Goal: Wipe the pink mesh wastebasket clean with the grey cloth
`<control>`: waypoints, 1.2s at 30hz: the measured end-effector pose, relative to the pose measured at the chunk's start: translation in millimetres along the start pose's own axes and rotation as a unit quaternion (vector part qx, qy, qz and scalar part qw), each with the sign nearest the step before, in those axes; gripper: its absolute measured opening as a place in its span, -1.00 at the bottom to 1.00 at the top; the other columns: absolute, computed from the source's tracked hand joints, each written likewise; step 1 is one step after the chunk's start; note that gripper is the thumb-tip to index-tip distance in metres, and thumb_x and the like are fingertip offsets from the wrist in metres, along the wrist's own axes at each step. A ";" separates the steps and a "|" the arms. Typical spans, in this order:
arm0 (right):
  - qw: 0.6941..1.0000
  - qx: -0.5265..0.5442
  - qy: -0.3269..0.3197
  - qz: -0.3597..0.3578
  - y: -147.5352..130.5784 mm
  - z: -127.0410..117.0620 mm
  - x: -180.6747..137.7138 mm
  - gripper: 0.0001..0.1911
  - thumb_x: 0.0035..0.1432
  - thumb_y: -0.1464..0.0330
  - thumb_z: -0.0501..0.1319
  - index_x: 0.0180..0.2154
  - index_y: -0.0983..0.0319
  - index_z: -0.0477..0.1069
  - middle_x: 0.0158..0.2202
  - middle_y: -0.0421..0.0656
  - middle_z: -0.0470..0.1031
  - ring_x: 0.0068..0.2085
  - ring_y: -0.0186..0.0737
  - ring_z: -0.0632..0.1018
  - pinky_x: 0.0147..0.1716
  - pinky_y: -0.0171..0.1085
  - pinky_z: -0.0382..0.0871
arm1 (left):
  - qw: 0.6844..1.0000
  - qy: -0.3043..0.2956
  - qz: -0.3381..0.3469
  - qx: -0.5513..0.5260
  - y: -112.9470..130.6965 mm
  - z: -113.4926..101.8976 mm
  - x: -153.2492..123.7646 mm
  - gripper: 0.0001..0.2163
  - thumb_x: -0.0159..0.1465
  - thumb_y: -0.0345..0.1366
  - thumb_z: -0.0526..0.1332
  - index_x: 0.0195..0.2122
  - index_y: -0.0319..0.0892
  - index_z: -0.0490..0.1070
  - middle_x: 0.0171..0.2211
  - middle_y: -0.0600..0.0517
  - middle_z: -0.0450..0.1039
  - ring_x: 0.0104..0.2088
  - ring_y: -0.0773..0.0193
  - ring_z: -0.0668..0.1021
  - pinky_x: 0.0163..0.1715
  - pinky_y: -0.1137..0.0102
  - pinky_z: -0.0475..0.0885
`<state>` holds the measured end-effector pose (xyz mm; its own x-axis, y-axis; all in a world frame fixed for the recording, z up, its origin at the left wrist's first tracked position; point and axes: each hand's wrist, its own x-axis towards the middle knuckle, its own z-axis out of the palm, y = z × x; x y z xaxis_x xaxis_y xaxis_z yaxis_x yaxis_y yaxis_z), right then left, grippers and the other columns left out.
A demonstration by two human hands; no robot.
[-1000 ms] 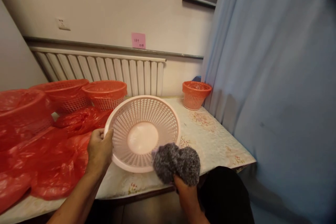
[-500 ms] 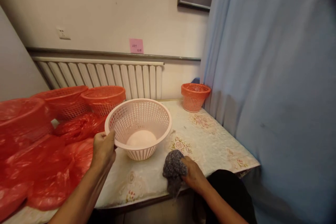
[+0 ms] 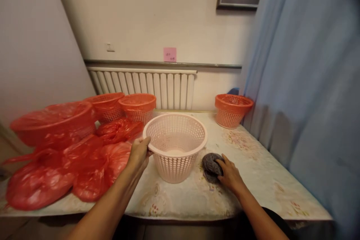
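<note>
Pink basket [image 3: 176,146] is being held upright on the flowered table [image 3: 253,168], its left rim being gripped by the left hand [image 3: 138,153]. Just beside it, a grey cloth [image 3: 209,163] is being clutched against the tabletop by the right hand [image 3: 230,174]. Red bags [image 3: 84,161] are lying at the left, and a blue curtain [image 3: 303,82] is hanging at the right.

Perforated matt plastic basket [image 3: 176,146], fuzzy grey cloth [image 3: 210,165], glossy red plastic bags [image 3: 70,168]

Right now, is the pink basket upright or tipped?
Upright: the pink basket stands base-down on the table, left hand gripping its rim.
</note>
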<state>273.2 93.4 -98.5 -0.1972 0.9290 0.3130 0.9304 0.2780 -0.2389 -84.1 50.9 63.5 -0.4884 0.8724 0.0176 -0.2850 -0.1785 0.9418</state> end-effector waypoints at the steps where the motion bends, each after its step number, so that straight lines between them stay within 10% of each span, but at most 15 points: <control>1: 1.000 0.001 -0.012 -0.003 5.2 10.5 0.2 -0.33 -0.15 0.52 0.23 0.09 0.20 0.32 0.26 0.03 0.10 0.15 0.10 0.31 0.05 -0.07 0.24 | 1.000 0.001 0.000 0.002 -0.6 -1.2 0.5 -0.82 -0.11 -0.27 0.29 -0.57 -0.24 0.33 -0.66 0.11 0.38 -0.65 0.39 0.42 -0.59 0.47 0.36; 8: 0.998 0.006 0.040 -0.045 16.3 53.7 -0.8 -0.53 0.02 0.42 0.13 0.02 0.36 0.38 0.12 0.13 0.32 0.13 0.06 0.37 0.12 -0.05 0.22 | 0.997 0.011 0.040 0.059 -3.7 -7.4 -2.2 -0.80 0.00 -0.19 0.25 -0.57 -0.21 0.30 -0.71 0.18 0.24 -0.72 0.45 0.30 -0.67 0.50 0.29; 16: 0.981 0.064 0.159 -0.087 4.0 49.5 -7.5 -0.61 0.14 0.40 0.02 0.00 0.33 0.35 0.01 0.06 0.43 0.04 -0.02 0.44 0.07 -0.02 0.29 | 0.974 0.033 0.143 0.175 -9.0 -19.5 -18.3 -0.65 0.18 -0.18 0.17 -0.02 -0.12 0.30 -0.44 0.11 0.32 -0.52 0.30 0.44 -0.48 0.35 0.44; 23: 0.972 0.120 0.166 -0.118 -48.3 23.4 -12.2 -0.71 0.12 0.51 0.03 -0.14 0.23 0.39 -0.17 -0.07 0.49 -0.13 -0.13 0.48 -0.10 -0.15 0.36 | 0.756 0.047 0.439 0.483 -19.7 -29.9 -28.8 -0.68 0.31 -0.21 0.03 -0.03 -0.23 0.41 0.00 -0.21 0.20 0.04 -0.04 0.31 0.06 -0.03 0.24; 29: 0.981 0.124 0.112 -0.100 -60.1 22.7 -12.6 -0.65 0.03 0.60 0.03 -0.16 0.24 0.39 -0.22 -0.09 0.47 -0.16 -0.14 0.45 -0.13 -0.17 0.33 | 0.633 -0.151 0.548 0.526 -23.8 -25.3 -39.3 -0.72 0.26 -0.25 0.17 -0.01 -0.13 0.32 -0.11 -0.10 0.42 0.01 0.01 0.39 0.15 -0.09 0.09; 36: 0.983 0.116 0.104 -0.097 -56.6 30.8 -15.1 -0.66 0.07 0.59 0.01 -0.15 0.25 0.39 -0.19 -0.07 0.46 -0.14 -0.11 0.44 -0.11 -0.13 0.32 | 0.652 -0.165 0.514 0.532 -17.1 -3.2 -44.1 -0.88 0.20 -0.49 0.11 -0.42 -0.14 0.31 -0.47 0.04 0.34 -0.35 0.18 0.40 -0.11 0.12 0.28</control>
<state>213.9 71.2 -118.0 -0.2750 0.7898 0.5483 0.7813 0.5159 -0.3512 -60.3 14.0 45.5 0.2842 0.6217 0.7298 0.8731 -0.4823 0.0708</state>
